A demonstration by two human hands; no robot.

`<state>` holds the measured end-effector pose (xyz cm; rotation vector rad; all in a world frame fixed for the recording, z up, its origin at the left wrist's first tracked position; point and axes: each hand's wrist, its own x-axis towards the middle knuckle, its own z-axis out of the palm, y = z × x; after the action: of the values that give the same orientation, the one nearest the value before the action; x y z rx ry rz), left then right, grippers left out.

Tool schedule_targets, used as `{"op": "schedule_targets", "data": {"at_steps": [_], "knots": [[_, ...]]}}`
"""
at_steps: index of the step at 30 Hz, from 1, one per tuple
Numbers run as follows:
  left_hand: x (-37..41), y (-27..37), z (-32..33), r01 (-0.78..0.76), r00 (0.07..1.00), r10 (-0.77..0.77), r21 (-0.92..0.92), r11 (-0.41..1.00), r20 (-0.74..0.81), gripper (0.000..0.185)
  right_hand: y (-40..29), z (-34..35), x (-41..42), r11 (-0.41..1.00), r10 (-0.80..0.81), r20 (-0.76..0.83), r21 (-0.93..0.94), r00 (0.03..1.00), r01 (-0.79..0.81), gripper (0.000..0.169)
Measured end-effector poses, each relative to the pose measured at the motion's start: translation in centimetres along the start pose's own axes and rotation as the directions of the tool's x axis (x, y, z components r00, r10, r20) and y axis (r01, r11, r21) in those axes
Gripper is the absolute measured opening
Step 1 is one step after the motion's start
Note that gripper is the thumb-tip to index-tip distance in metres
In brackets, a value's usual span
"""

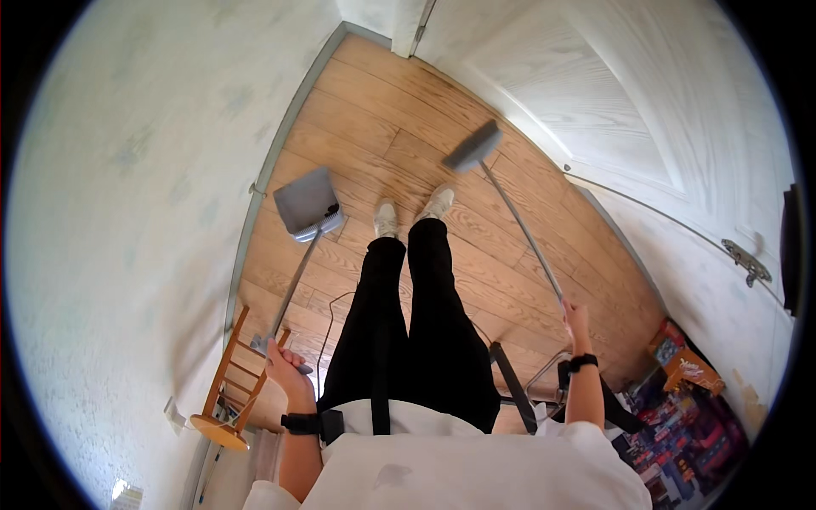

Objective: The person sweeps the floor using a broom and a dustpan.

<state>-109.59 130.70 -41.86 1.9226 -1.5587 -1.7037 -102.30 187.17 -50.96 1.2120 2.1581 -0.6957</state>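
Note:
My left hand (285, 370) is closed around the handle of a grey long-handled dustpan (305, 196). Its pan lies near the left wall, with a small dark clump (332, 209) inside by the toothed rear edge. My right hand (575, 319) grips the upper part of a grey broom pole (523, 233). The broom head (473, 146) is ahead and to the right of my feet, by the foot of the white door, its bristles slightly blurred. Between pan and broom are my light shoes (385, 218) on the wooden floor (421, 121).
A white door (612, 95) with a metal handle (746, 261) is on the right. On the left stands a wooden stool (220, 430) beside a wall socket (173, 414). A cardboard box (692, 370) and a dark patterned surface (688, 433) lie at lower right, near metal chair-like legs (513, 386).

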Motion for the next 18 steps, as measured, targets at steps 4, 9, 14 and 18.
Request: {"op": "schedule_targets", "data": {"at_steps": [4,9,14,18], "knots": [[-0.3,-0.1,1.0,-0.032,0.999,0.032,0.007,0.999,-0.008,0.029,-8.0,-4.3,-4.5,0.868,-0.372,-0.106,-0.392,0.922,0.305,0.043],[-0.7,-0.8,1.0,-0.057,0.998,0.055,0.053,0.997,0.038,0.029,-16.9,0.1,2.7,0.883,-0.408,0.019,-0.246,0.913,0.4,0.049],[-2.6,-1.3,2.5,-0.108,0.993,0.104,0.083,0.991,0.057,0.029,-16.9,4.9,11.6,0.958,-0.281,0.1,-0.019,0.954,0.285,0.05],[-4.3,-2.6,2.0,-0.135,0.989,0.13,0.075,0.988,0.065,0.027,-1.4,-0.6,11.6,0.989,-0.148,0.062,-0.003,0.987,0.148,0.046]]}}
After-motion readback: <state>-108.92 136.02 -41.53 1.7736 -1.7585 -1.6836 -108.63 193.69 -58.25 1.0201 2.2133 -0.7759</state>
